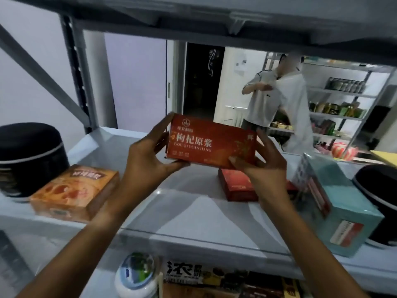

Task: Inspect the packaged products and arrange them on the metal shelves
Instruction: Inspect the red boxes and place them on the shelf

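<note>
- A person holds a flat red rectangular cardboard box with gold lettering (211,141) in the air above the grey metal shelf (182,214), its printed face tilted up toward the camera.
- The left hand (148,155) grips the box's left short end, fingers curled over the top edge and thumb under the bottom corner.
- The right hand (261,160) grips the right short end the same way, thumb across the lower front corner, fingers behind.
- The box looks light and stiff; the carton probably flexes a little if squeezed across its broad faces, so the short ends and corners are the sound places to hold.
- Its surface seems glossy, perhaps film-wrapped, though motion blur makes that uncertain; a smooth finish could slide in a loose pinch.
- Just below and behind it, a second red box (236,186) of similar design lies flat on the shelf, partly hidden by the right wrist.
- To the left sits an orange rectangular carton with a food picture (75,190), beside a black round container with a pale band (30,158).
- To the right stands a teal rectangular box with a red label (339,209), next to another black round container (380,203).
- Beyond the shelf, another person in a pale shirt (277,100) stands at further shelving.
</note>
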